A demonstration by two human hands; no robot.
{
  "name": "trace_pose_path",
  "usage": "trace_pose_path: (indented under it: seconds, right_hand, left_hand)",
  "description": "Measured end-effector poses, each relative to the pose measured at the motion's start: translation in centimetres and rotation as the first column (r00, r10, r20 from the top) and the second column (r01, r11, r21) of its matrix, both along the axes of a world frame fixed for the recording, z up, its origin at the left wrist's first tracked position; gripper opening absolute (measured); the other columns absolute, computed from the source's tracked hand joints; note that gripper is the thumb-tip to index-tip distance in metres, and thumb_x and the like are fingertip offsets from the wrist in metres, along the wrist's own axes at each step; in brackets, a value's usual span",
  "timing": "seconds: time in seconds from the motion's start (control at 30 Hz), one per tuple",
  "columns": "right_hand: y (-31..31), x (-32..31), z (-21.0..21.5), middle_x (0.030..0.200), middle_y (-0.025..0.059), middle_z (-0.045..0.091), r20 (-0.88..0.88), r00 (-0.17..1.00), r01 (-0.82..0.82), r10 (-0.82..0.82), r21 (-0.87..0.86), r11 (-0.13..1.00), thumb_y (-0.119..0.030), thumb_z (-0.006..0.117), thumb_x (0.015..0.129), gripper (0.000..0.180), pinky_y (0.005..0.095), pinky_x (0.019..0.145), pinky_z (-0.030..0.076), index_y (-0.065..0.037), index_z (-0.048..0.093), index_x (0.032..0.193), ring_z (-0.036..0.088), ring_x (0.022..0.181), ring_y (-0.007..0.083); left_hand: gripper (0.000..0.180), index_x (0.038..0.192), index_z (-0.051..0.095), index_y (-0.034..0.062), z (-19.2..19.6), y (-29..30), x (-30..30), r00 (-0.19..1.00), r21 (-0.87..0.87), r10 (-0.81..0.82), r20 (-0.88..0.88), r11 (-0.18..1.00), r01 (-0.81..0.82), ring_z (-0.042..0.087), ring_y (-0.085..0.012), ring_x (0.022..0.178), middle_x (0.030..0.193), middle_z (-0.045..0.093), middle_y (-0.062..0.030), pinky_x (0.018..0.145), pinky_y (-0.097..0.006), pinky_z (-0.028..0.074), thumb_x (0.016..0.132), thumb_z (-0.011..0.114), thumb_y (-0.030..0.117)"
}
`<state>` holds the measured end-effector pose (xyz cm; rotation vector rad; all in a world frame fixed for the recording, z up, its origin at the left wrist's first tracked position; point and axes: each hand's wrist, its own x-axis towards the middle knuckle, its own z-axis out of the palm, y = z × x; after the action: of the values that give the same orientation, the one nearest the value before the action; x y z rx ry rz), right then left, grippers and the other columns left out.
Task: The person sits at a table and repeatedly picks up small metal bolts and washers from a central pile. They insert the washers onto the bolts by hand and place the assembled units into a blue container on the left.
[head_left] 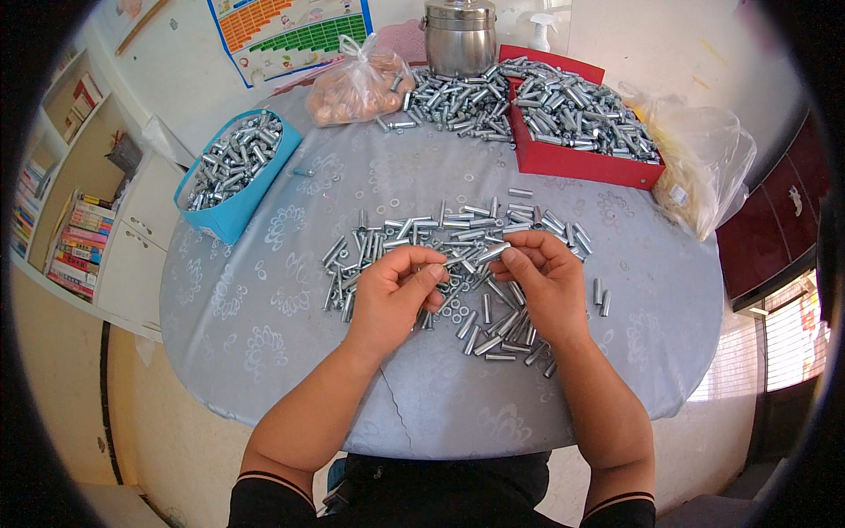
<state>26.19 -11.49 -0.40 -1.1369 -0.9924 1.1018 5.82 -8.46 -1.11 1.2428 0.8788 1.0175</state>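
The person's left hand (394, 290) and right hand (543, 280) meet over the near part of a round table (264, 352) covered in a pale patterned cloth. The two hands are close together, fingertips almost touching, and between them they pinch one metal sleeve (486, 256), the right fingers closed on its end while the left thumb and forefinger are closed at the other side, possibly on a small ring, though that part is too small to tell. Holding the piece above the heap probably keeps it clear of the loose parts below.

Under and just beyond the hands lies a loose spread of metal sleeves (458, 224), with a few small washers (458, 310) among them near the wrists, all within easy reach.

Farther out to the left of the left hand stands a blue box (231, 220), tilted and filled with the same silvery pieces. Beyond the right hand, a red tray (572, 163) holds a deep pile of them, and more spill in a far heap (449, 97) beside it. At the far edge sit a clear bag of brownish round things (361, 84) and a steel canister (459, 37) with its lid on.
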Motion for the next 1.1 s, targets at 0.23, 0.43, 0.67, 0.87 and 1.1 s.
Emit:
trace_pose_path:
  seconds: [0.23, 0.43, 0.67, 0.87, 1.1]
  right_hand:
    - [0.0, 0.1, 0.1, 0.093, 0.0093, 0.068, -0.009, 1.000, 0.001, -0.002, -0.004, 1.000, -0.004, 0.061, 0.093, 0.018, 0.0269, 0.074, 0.055, 0.002, 0.059, 0.110, 0.067, 0.084, 0.0154]
    - [-0.1, -0.1, 0.3, 0.095, 0.0104, 0.069, -0.038, 0.999, -0.006, 0.007, 0.017, 1.000, -0.003, 0.060, 0.093, 0.018, 0.0275, 0.075, 0.055, 0.002, 0.059, 0.110, 0.067, 0.084, 0.0159]
    - [-0.4, -0.1, 0.5, 0.100, 0.0108, 0.069, -0.087, 0.991, -0.102, 0.105, 0.036, 0.994, 0.000, 0.059, 0.092, 0.018, 0.0284, 0.080, 0.055, 0.002, 0.059, 0.110, 0.067, 0.090, 0.0167]
    - [-0.7, -0.4, 0.7, 0.101, 0.0093, 0.068, -0.082, 0.983, -0.161, 0.162, 0.023, 0.987, 0.001, 0.061, 0.092, 0.018, 0.0278, 0.081, 0.055, 0.002, 0.059, 0.110, 0.067, 0.093, 0.0165]
    - [-0.8, -1.1, 0.3, 0.099, 0.0081, 0.068, -0.024, 0.993, -0.111, 0.112, 0.028, 0.993, 0.000, 0.062, 0.091, 0.018, 0.0264, 0.079, 0.054, 0.002, 0.059, 0.109, 0.066, 0.090, 0.0146]
  left_hand:
    - [0.023, 0.116, 0.063, -0.0018, 0.4, -0.1, 0.2, 0.999, -0.014, -0.039, 0.013, 0.999, 0.039, 0.064, -0.0112, 0.071, 0.098, 0.069, -0.0102, 0.065, -0.025, 0.056, 0.094, 0.056, 0.005]
    - [0.019, 0.108, 0.068, -0.0020, 0.2, -0.1, -0.1, 0.996, 0.021, -0.060, -0.065, 0.998, 0.061, 0.062, -0.0101, 0.069, 0.093, 0.068, -0.0062, 0.063, -0.023, 0.053, 0.091, 0.062, 0.004]
    - [0.021, 0.104, 0.070, 0.0003, 0.4, -0.7, 0.6, 0.989, 0.243, 0.053, -0.142, 0.970, -0.017, 0.061, -0.0091, 0.080, 0.099, 0.065, -0.0052, 0.069, -0.022, 0.050, 0.083, 0.072, 0.001]
    - [0.018, 0.100, 0.070, 0.0006, 0.4, -0.8, 0.5, 0.978, 0.324, 0.083, -0.189, 0.946, -0.017, 0.060, -0.0087, 0.083, 0.099, 0.065, -0.0057, 0.070, -0.021, 0.049, 0.083, 0.072, 0.002]
    - [0.007, 0.092, 0.068, -0.0005, 0.5, -0.8, 0.6, 0.964, 0.429, 0.123, -0.236, 0.903, -0.010, 0.059, -0.0087, 0.077, 0.094, 0.064, -0.0050, 0.067, -0.022, 0.047, 0.085, 0.068, 0.002]
